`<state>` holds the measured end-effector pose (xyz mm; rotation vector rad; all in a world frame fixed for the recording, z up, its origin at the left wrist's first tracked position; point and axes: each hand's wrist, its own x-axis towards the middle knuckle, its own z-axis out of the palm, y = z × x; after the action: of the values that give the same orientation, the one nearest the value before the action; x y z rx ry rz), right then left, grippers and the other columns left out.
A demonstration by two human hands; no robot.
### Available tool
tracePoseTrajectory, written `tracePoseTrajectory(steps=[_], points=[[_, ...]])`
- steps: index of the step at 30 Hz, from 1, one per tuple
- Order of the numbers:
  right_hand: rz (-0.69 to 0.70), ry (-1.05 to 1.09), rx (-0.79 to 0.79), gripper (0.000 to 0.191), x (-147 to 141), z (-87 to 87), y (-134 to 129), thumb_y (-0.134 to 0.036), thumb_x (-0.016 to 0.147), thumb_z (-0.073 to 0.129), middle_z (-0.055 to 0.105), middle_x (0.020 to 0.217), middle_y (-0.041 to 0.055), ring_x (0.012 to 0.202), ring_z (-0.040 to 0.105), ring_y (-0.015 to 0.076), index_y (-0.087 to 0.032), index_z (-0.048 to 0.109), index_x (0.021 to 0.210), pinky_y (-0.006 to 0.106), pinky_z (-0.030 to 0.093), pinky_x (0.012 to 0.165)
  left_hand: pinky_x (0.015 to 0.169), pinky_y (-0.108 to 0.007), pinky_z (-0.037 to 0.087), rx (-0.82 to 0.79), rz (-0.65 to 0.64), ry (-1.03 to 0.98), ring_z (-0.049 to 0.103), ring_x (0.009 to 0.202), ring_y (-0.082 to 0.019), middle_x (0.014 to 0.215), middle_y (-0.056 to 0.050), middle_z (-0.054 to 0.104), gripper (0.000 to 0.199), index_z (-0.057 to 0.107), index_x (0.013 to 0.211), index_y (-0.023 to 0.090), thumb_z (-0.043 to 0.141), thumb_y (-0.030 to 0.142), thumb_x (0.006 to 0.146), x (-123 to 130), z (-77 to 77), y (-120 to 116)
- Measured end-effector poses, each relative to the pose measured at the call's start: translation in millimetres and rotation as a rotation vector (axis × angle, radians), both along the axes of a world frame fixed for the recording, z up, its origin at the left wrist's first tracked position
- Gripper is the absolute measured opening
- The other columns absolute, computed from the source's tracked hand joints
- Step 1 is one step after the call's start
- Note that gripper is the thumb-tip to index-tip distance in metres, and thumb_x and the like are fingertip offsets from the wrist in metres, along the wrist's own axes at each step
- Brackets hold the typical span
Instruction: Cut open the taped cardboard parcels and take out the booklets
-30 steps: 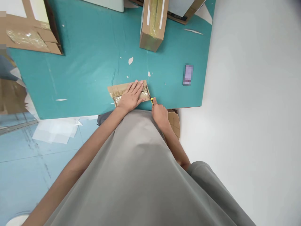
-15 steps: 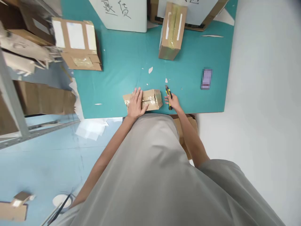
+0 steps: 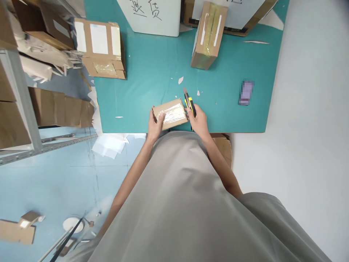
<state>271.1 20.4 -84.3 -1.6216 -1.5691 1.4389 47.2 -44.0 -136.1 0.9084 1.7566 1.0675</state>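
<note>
A small cardboard box (image 3: 174,113) with shiny clear tape across its face is at the near edge of the table, slightly tilted. My left hand (image 3: 155,124) grips its left end, thumb on the taped face and fingers round the side. In my right hand (image 3: 199,120) is a yellow and black utility knife (image 3: 189,102), its tip pointing away from me. That hand is close against the box's right end; whether its fingers touch the box I cannot tell.
The green table (image 3: 152,69) carries a taped carton (image 3: 103,49) at left, a tall carton (image 3: 209,36) and a white panel with handwriting (image 3: 155,22) at the back. A blurred purple object (image 3: 246,92) lies right. Paper scraps (image 3: 180,80) are scattered about. Metal shelving (image 3: 21,98) stands left.
The box has been picked up and turned, so a different, fully taped face shows. My left hand went from lying flat on it to gripping its end. My right hand moved closer with the knife.
</note>
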Motion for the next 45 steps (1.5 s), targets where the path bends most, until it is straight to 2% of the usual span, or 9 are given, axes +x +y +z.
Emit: tracePoseTrajectory(steps=[3,7,16,22,27,30,35,41,45], points=[[0.028,-0.195,0.015,0.055,1.8,19.0,1.3,-0.064,0.107,0.046,0.077,0.122,0.0098,0.119,0.073,0.0332,-0.027,0.061,0.144,0.044,0.062,0.095,0.126,-0.044,0.043,-0.018,-0.016,0.065,0.054,0.149,-0.031,0.165,-0.018,0.049,0.099,0.034,0.168,0.023,0.050,0.086,0.093,7.2,-4.2,-1.8],[0.013,-0.143,-0.001,0.056,15.6,33.1,-5.3,-0.062,0.108,0.044,0.078,0.123,0.0073,0.110,0.078,0.0292,-0.027,0.060,0.149,0.042,0.064,0.095,0.126,-0.043,0.042,0.015,-0.126,0.131,0.051,0.152,-0.029,0.166,-0.019,0.048,0.090,0.032,0.169,0.024,0.042,0.081,0.100,9.3,-8.0,-9.9],[-0.012,0.029,-0.152,0.063,26.0,13.2,-43.6,-0.066,0.102,0.053,0.076,0.132,0.0074,0.110,0.078,0.0280,-0.025,0.060,0.149,0.038,0.069,0.081,0.129,-0.044,0.036,0.002,-0.176,0.123,0.044,0.156,-0.029,0.170,-0.017,0.042,0.085,0.032,0.167,0.025,0.037,0.080,0.102,3.3,1.0,-20.4],[-0.040,0.146,-0.128,0.067,8.8,31.6,-33.7,-0.073,0.100,0.055,0.074,0.134,0.0073,0.118,0.075,0.0303,-0.028,0.060,0.150,0.042,0.071,0.087,0.132,-0.045,0.033,0.037,-0.122,0.128,0.043,0.157,-0.029,0.169,-0.015,0.043,0.084,0.031,0.168,0.028,0.033,0.081,0.102,-3.0,6.5,-4.5],[-0.048,0.313,-0.151,0.075,-4.8,35.5,-20.4,-0.080,0.095,0.056,0.072,0.139,0.0081,0.121,0.074,0.0291,-0.030,0.056,0.152,0.040,0.072,0.084,0.134,-0.052,0.026,0.001,-0.120,0.319,0.031,0.163,-0.036,0.168,-0.020,0.039,0.110,0.018,0.172,0.026,0.068,0.078,0.089,0.2,22.9,9.5],[-0.023,0.375,-0.152,0.074,-18.1,29.9,-15.8,-0.081,0.095,0.055,0.071,0.143,0.0070,0.121,0.074,0.0275,-0.032,0.057,0.150,0.039,0.072,0.082,0.133,-0.061,0.024,-0.073,-0.117,0.426,0.020,0.165,-0.044,0.169,-0.025,0.032,0.128,0.018,0.170,0.019,0.085,0.073,0.075,5.1,31.5,13.2],[0.034,0.374,-0.155,0.070,-28.4,14.9,-8.6,-0.078,0.095,0.056,0.073,0.138,0.0080,0.114,0.076,0.0267,-0.030,0.058,0.147,0.037,0.071,0.078,0.130,-0.063,0.030,-0.147,-0.139,0.415,0.026,0.162,-0.045,0.164,-0.023,0.040,0.106,0.033,0.158,0.020,0.084,0.067,0.078,-7.7,29.1,17.5],[-0.173,0.064,-0.129,0.057,-10.2,-41.2,6.7,-0.064,0.092,0.070,0.077,0.116,0.0103,0.080,0.077,0.0201,-0.021,0.064,0.130,0.031,0.066,0.066,0.123,-0.058,0.043,-0.183,-0.189,0.388,0.050,0.148,-0.038,0.151,-0.019,0.053,0.082,0.044,0.152,0.020,0.078,0.056,0.087,-40.6,23.2,12.9],[-0.208,0.078,-0.238,0.059,-9.5,-70.5,10.3,-0.057,0.078,0.085,0.078,0.107,0.0073,0.064,0.072,0.0151,-0.019,0.064,0.118,0.026,0.059,0.054,0.121,-0.057,0.047,-0.149,-0.241,0.309,0.057,0.143,-0.035,0.152,-0.019,0.057,0.080,0.041,0.157,0.021,0.072,0.057,0.093,-50.0,23.2,8.6]])
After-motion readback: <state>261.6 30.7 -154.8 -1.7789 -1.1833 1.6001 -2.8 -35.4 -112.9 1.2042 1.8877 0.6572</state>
